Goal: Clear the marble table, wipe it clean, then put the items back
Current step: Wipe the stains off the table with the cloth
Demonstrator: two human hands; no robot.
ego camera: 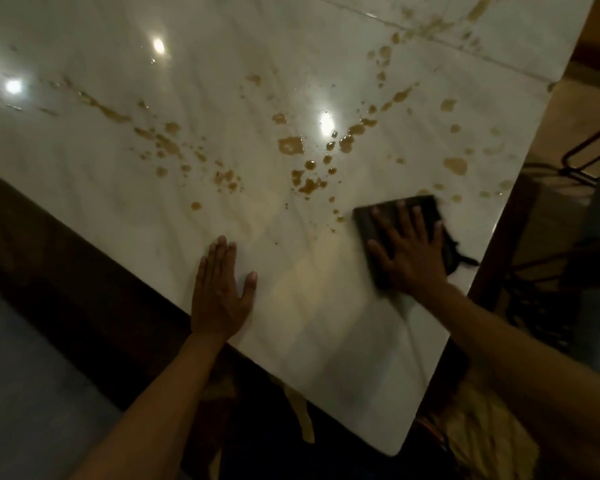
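The white marble table (174,109) fills most of the view and carries many brown liquid splashes (291,145) across its middle and far right. A dark folded cloth (388,213) lies flat near the table's right edge. My right hand (409,251) presses down on the cloth with fingers spread. My left hand (220,292) rests flat on bare marble near the front edge, fingers together, holding nothing. The strip of marble between and in front of my hands shows no splashes.
A dark wooden frame (66,258) runs under the table's left edge. A black metal chair frame (589,157) stands past the right edge over a tan floor. Yellowish fabric (482,420) shows below the table's near corner.
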